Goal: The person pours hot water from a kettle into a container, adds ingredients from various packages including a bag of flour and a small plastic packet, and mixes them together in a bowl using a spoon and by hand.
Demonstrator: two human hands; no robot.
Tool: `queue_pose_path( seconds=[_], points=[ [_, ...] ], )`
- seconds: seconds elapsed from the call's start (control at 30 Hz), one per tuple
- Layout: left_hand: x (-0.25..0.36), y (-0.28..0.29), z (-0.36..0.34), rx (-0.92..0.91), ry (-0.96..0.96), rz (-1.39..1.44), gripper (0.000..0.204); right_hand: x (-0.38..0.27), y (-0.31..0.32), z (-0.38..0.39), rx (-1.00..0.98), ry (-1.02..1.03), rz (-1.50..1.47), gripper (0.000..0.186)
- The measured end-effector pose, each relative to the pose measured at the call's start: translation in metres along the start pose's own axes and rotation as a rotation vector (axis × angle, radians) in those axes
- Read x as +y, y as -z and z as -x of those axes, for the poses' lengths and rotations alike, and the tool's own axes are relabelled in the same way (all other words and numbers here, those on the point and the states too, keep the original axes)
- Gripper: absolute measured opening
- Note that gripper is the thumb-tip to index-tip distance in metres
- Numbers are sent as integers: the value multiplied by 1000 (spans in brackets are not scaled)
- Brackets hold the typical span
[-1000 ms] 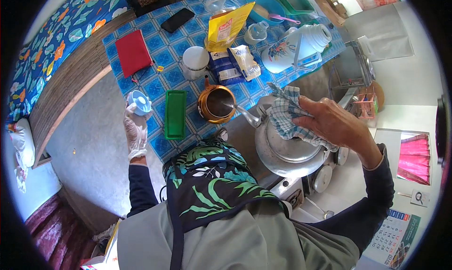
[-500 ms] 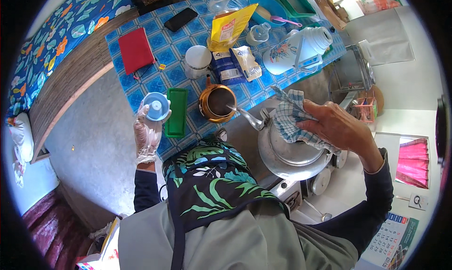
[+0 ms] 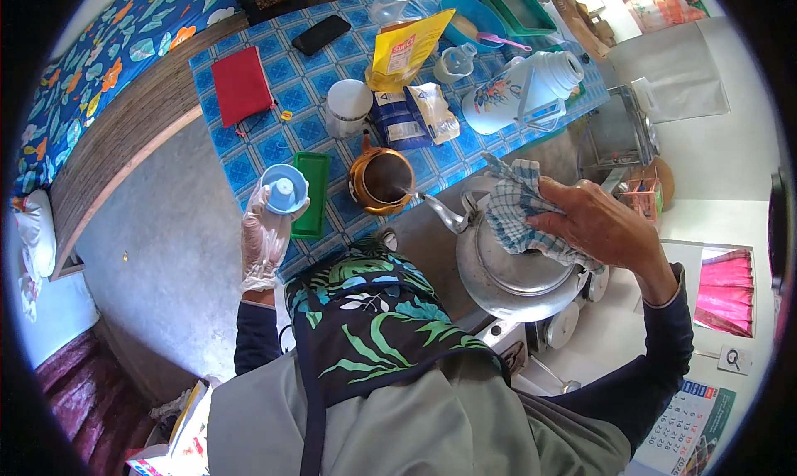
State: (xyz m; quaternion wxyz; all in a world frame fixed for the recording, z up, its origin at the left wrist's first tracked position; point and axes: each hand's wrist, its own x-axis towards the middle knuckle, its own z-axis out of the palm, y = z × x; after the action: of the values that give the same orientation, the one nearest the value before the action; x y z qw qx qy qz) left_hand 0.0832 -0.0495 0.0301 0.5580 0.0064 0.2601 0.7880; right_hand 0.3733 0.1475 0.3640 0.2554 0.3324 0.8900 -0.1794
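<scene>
My left hand [image 3: 264, 242], in a clear glove, grips a light blue round lid [image 3: 274, 180] with a raised knob, near the table's front edge. A checked cloth [image 3: 516, 210] is bunched in my right hand [image 3: 599, 227], which is closed over the handle area of a large silver kettle [image 3: 506, 297]; the handle itself is hidden. The kettle's spout reaches to the rim of a golden-brown pot [image 3: 359, 190] on the table, and a thin stream seems to run into it. Dark liquid or a dark interior shows inside. A green tray [image 3: 312, 214] lies between my left hand and the pot.
On the blue-checked tablecloth [image 3: 320, 86] stand a white-lidded jar [image 3: 349, 115], a blue-and-white packet [image 3: 398, 119], a yellow pouch [image 3: 407, 53], a pale thermos [image 3: 502, 102], a red pouch [image 3: 241, 86] and a black phone [image 3: 321, 34]. A stove [image 3: 506, 335] sits below the kettle.
My left hand has shifted slightly right and tilted the blue lid. The kettle has moved a little, its spout staying at the golden-brown pot's rim.
</scene>
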Motion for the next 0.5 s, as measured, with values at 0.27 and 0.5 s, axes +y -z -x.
queue_pose_path(
  seconds=[0.27, 0.5],
  points=[
    [-5, -5, 1, -51, 46, 181, 46, 1, 8, 7, 9, 11, 9, 35],
    [-9, -26, 10, -21, 28, 124, 52, 4, 14, 8, -59, -23, 5, 34]
  ],
)
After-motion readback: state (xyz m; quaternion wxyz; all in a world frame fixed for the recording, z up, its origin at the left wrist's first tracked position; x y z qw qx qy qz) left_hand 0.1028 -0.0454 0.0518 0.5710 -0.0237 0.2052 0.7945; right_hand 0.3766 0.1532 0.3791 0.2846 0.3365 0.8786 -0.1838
